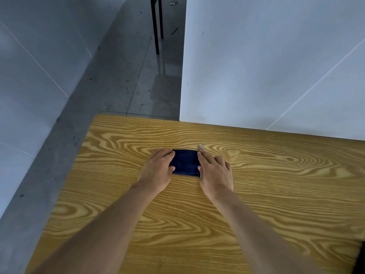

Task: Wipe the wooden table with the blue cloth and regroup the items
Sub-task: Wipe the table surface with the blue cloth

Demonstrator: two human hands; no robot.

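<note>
A dark blue cloth (pixel 185 162), folded into a small rectangle, lies flat on the wooden table (pixel 276 194) toward its far left part. My left hand (pixel 158 169) grips the cloth's left end, thumb on top. My right hand (pixel 214 171) holds the right end, with the index finger stretched out along the far corner. Both forearms reach across the table from the near edge. No other items show on the table.
The table's left edge (pixel 65 178) drops to a grey concrete floor (pixel 122 76). A white wall panel (pixel 276 66) rises behind the far edge on the right. Black furniture legs (pixel 157 26) stand on the floor farther back. Something dark (pixel 360 260) cuts in at the bottom right corner.
</note>
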